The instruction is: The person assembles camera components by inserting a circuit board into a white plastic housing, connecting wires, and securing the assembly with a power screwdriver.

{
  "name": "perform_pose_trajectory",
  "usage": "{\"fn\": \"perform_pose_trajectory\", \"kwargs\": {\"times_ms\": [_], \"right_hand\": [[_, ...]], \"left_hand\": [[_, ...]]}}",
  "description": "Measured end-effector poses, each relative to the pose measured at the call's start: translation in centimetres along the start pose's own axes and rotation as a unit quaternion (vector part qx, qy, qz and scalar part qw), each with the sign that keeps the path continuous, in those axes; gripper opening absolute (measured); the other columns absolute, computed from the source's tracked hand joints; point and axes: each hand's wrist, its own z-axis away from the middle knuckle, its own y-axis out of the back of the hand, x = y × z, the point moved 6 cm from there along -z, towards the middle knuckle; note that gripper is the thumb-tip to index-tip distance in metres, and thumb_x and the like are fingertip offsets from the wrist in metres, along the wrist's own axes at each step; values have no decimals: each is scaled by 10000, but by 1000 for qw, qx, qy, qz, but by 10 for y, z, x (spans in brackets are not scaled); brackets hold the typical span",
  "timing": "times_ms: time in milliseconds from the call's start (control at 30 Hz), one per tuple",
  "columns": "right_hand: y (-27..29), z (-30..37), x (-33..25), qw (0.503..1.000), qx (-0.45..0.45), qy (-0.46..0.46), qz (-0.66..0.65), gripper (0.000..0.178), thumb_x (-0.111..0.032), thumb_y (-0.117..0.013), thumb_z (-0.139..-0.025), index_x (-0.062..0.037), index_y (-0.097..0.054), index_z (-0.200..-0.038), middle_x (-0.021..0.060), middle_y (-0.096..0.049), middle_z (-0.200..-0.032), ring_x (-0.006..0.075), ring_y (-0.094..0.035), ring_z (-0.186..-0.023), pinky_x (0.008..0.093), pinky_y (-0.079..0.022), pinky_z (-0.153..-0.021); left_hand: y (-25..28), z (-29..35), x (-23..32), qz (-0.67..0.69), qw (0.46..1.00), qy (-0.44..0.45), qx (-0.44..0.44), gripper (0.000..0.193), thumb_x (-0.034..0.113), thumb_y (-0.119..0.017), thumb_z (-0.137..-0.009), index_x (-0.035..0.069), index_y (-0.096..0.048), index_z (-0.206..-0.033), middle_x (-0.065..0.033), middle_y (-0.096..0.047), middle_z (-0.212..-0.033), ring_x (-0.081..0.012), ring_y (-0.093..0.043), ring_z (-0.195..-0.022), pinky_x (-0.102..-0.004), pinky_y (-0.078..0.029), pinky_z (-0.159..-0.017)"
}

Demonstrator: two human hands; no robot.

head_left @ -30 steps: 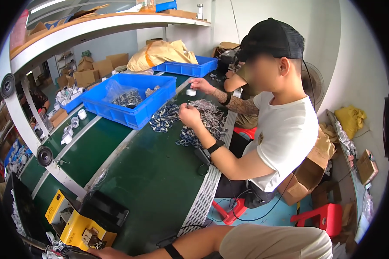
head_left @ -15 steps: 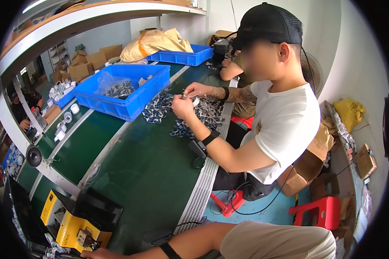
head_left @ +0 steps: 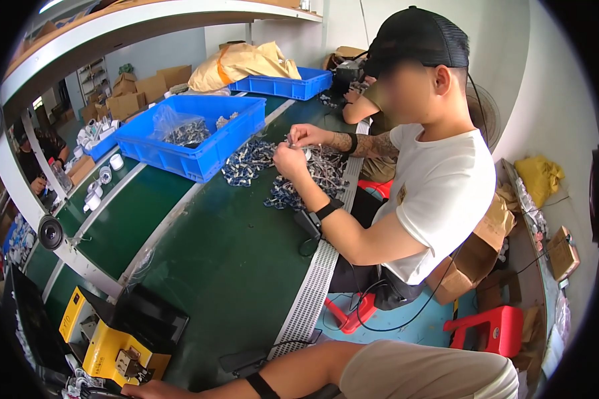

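My right forearm, with a black band round it, reaches in from the lower right. My right hand (head_left: 154,390) lies at the bottom edge, just below a yellow-and-black machine (head_left: 116,352) with a metal fitting on its front. The fingers are mostly cut off by the edge, so any grip is hidden. Beside the machine, near that hand, is a tangle of whitish wires and small parts (head_left: 80,384). My left hand is outside the picture.
A co-worker (head_left: 439,173) handles a small part over a heap of blue-and-white wired pieces (head_left: 246,165). Blue bins (head_left: 199,159) stand on the green table (head_left: 226,266). A shelf post with round black speakers (head_left: 50,232) rises at left. Red stools (head_left: 489,329) stand right.
The view has shifted slightly. The co-worker's hands have moved a little over the heap. My right hand stays near the machine, slightly lower in the picture.
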Motion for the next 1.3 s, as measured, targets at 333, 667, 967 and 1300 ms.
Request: {"fn": "perform_pose_trajectory", "kwargs": {"times_ms": [333,667,967,1300], "right_hand": [[-4,-1,-8,999,14,44,-26,404,-367,-707,-758,0,-588,-877,186,-613,-704,333,-627,-622,385,-496,-562],[-5,0,-3,1000,5,9,-15,388,-346,-725,-726,-8,-581,-855,189,-608,-695,345,-626,-628,388,-493,-566],[-3,-1,-5,999,24,19,-23,364,-311,-737,-714,-12,-588,-858,187,-616,-692,341,-635,-628,386,-495,-569],[-3,0,-5,999,18,4,-30,352,-304,-736,-713,-19,-599,-868,195,-629,-716,348,-637,-640,388,-491,-569]], "left_hand": [[21,16,-25,-25,998,35,38,170,76,-724,-835,-58,-640,-897,-134,-660,-809,-207,-630,-715,-265,-502,-648],[3,-14,-1,51,932,55,-354,300,34,-582,-920,-47,-469,-1185,-196,-541,-1131,-266,-579,-953,-325,-485,-805],[-4,-29,13,77,929,41,-360,262,39,-552,-928,-23,-476,-1171,-198,-536,-1115,-295,-577,-959,-373,-480,-821],[0,-22,7,84,934,31,-347,381,41,-592,-901,-61,-432,-1232,-243,-522,-1149,-331,-578,-977,-382,-496,-816]]}}
